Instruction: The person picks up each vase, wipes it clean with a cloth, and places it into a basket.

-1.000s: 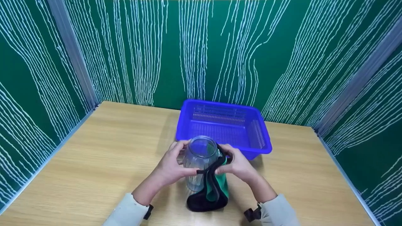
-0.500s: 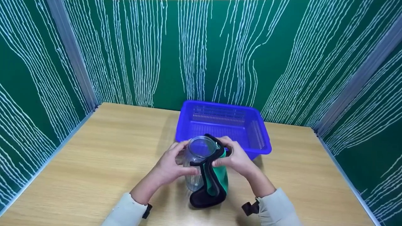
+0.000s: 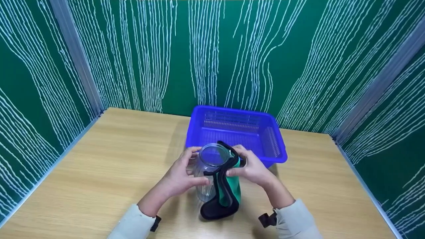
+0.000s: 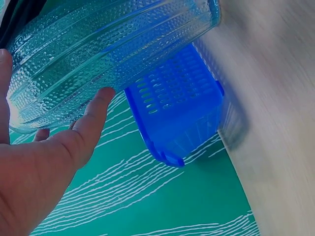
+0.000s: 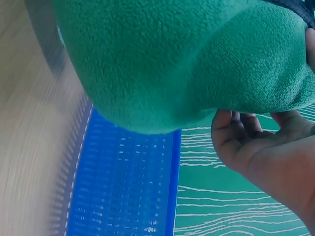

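A clear ribbed glass jar [image 3: 204,186] stands upright on the table, its round mouth facing up. My left hand [image 3: 181,172] holds it from the left, thumb on the near side and fingers behind. In the left wrist view a finger lies along the jar's dimpled wall [image 4: 98,54]. Against the jar's right side hangs a green fleece piece with black edging [image 3: 234,186], its black lower end by the jar's base. My right hand [image 3: 250,167] pinches its upper part. The right wrist view shows the fleece [image 5: 147,64] bulging outward, with curled fingers at its edge.
Behind the jar sits a blue plastic basket [image 3: 237,114] with slotted walls, close to the hands. The wooden table [image 3: 116,159] reaches back to green panels [image 3: 181,66] with white wavy lines. Grey posts [image 3: 78,56] mark the corners.
The right hand has lifted the fleece's upper black edge a little, and its strip has come away from under the left thumb. Over the last half second almost nothing has moved.
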A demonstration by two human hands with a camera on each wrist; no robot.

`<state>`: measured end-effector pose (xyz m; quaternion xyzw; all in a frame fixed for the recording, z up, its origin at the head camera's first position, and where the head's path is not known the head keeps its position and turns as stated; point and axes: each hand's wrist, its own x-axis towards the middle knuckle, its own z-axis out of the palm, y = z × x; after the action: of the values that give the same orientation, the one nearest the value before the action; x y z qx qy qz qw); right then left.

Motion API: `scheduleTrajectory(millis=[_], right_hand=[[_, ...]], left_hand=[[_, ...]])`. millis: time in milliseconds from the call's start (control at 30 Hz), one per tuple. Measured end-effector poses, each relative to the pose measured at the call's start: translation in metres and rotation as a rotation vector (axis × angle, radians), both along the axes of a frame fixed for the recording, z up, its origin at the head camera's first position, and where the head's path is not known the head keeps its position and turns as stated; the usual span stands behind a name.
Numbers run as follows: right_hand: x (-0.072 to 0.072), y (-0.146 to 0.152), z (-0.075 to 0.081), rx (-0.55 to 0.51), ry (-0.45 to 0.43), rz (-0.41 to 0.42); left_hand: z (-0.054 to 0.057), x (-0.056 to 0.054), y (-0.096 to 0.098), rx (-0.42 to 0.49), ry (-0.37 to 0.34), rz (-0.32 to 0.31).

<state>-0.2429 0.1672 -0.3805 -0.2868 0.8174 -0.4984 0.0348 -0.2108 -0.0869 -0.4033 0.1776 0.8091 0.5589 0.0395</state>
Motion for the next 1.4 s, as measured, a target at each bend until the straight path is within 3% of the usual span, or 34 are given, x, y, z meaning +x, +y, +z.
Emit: scheduleTrajectory(millis=[467, 1033, 1400], right_hand=[[-0.003, 0.004, 0.000, 0.063, 0.014, 0.005], [-0.002, 0.005, -0.012, 0.128, 0.002, -0.005], [-0.003, 0.002, -0.040, 0.144, -0.047, -0.025]], left_hand=[[-0.001, 0.000, 0.000, 0.030, 0.047, -0.015], [-0.003, -0.002, 0.000, 0.041, 0.042, -0.031], [-0.005, -0.002, -0.001, 0.019, 0.043, -0.028]])
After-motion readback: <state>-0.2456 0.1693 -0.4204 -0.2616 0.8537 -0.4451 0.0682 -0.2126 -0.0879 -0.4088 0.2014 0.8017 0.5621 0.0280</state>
